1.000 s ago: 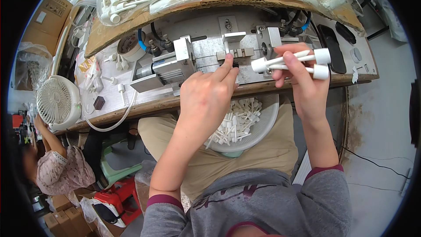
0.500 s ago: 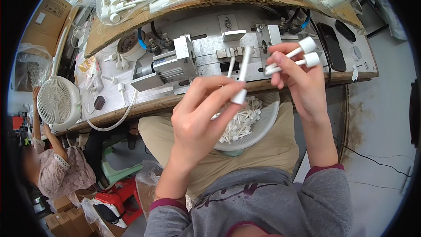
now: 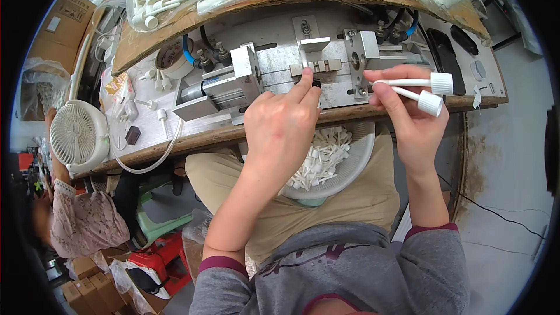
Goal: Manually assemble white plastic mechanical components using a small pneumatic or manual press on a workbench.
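Surface (image 3: 146, 147): pale top, wooden front edge, spreading ahead of and to both sides of the fingers. Cardboard sheet (image 3: 129, 52) raised beyond the fingers, bearing a heap of capped white stems in clear film. Metal fixture (image 3: 245, 73) on the surface; its cylinder side is left of the left fingers, its drilled end plate (image 3: 357, 61) just beyond the right fingers. Pale basket (image 3: 368, 146) below and between the hands, full of small white parts. White fan (image 3: 74, 134) well to the left of the left fingers. Black phone (image 3: 446, 61) beyond and right of the right fingers.

Left hand (image 3: 280, 125): palm down, index extended, tip at the slotted block (image 3: 326, 66); a short white rod (image 3: 303, 56) shows just past that tip. Thumb hidden; cannot tell whether these fingers grip anything.

Right hand (image 3: 417, 119): thumb and index closed in a pinch on two white stems with ribbed caps (image 3: 430, 105). Caps stick out to the right of the fingers, one beyond the other; stem ends reach the thumb and index tips.
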Demonstrator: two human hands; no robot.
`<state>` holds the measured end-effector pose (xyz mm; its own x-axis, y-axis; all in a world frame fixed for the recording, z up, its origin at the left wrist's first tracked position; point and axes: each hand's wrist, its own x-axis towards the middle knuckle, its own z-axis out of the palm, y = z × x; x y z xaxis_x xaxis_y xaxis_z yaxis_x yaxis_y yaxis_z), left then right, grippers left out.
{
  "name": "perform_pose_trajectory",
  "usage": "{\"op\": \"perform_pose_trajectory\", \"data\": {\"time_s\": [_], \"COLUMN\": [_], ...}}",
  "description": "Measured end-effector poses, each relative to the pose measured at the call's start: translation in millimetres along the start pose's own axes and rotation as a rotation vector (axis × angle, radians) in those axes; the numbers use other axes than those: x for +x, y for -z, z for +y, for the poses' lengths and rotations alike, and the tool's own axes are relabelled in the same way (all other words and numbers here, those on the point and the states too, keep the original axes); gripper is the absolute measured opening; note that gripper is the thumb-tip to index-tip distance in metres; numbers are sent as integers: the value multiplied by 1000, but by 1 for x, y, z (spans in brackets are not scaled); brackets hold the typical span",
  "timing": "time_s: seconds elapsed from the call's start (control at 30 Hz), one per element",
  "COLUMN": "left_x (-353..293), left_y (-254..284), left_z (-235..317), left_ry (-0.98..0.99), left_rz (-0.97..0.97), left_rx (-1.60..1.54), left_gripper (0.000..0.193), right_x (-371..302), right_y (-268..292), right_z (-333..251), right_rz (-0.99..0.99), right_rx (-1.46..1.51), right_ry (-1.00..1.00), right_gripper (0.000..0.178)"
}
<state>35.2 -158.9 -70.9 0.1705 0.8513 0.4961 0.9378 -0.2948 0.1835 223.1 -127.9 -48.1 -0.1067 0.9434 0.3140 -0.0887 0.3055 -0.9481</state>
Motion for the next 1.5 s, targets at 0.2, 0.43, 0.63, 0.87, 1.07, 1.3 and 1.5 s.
{"op": "perform_pose_trajectory", "data": {"time_s": [0.2,0.43,0.63,0.87,1.07,1.3,1.5], "left_x": [-1,-15,-22,-16,5,14,87], "left_y": [16,40,34,1,12,20,54], "left_z": [4,14,16,-8,-3,-10,-34], "left_ry": [225,174,312,-31,-10,-21,-65], "left_rz": [-85,-55,-51,27,-129,-165,222], "left_rx": [-543,-1220,-1224,-216,-56,-189,-134], "left_gripper": [37,47,34,31,26,31,25], "right_x": [5,6,12,14,9,-6,-6], "right_y": [15,0,-8,4,4,11,1], "right_z": [19,24,29,27,10,8,25], "right_rz": [-129,-141,-161,-32,-100,-184,-296], "right_rx": [-736,-892,-812,-593,-365,-517,-697], "right_ry": [755,1003,948,672,591,405,561], "right_gripper": [34,46,41,54,58,33,26]}}
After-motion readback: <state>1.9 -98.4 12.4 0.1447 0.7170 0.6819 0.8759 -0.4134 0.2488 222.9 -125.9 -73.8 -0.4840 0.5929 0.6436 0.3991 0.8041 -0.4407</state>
